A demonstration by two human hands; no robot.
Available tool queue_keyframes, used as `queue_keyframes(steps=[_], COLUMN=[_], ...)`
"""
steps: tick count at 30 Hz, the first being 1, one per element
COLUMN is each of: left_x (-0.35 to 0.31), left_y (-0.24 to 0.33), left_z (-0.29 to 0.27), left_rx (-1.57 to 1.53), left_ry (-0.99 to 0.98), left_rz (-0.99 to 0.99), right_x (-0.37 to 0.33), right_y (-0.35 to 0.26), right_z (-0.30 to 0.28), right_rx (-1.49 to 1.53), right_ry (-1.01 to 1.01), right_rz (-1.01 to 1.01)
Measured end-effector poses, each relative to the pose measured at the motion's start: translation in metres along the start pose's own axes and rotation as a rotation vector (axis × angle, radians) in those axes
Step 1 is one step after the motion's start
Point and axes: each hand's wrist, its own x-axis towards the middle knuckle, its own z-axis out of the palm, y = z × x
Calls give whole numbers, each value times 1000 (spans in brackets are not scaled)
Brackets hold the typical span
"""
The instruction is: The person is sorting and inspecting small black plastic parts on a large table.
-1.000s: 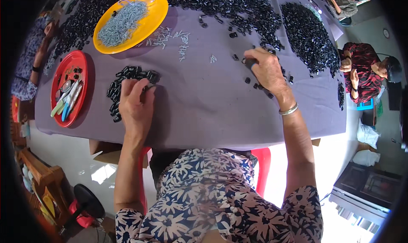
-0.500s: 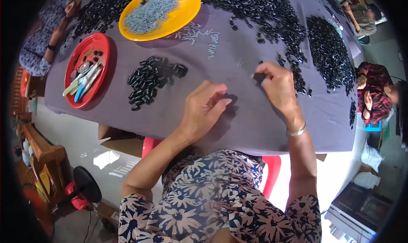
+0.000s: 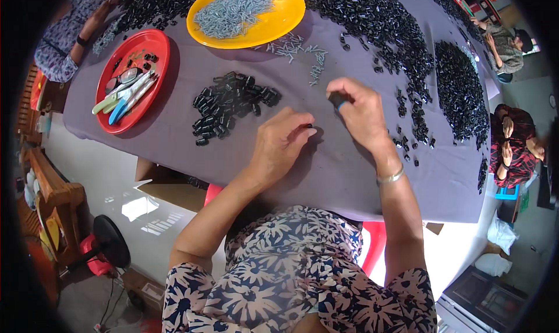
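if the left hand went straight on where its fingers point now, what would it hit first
Probably the right hand: the left hand points rightward and slightly away from the body, toward it, across the grey-purple tablecloth. Their heights are unclear from this view, so it might miss.

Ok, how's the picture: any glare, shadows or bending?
In the head view, the floor at lower right glares white; in the head view, the left hand casts a shadow on the tablecloth; in the head view, the tablecloth's near edge bends and the corners are black.
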Motion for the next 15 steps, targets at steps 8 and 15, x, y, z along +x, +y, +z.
queue_keyframes(steps=[8, 15], left_x=[0, -2], left_y=[-1, -5], left_z=[-1, 0], left_rx=[-66, -66], left_ry=[-12, -36], left_rz=[-14, -31], right_x=[45, 43], right_y=[16, 15], right_z=[4, -1], right_rx=[-246, -427], right_ry=[-163, -257], right_rz=[-289, -345])
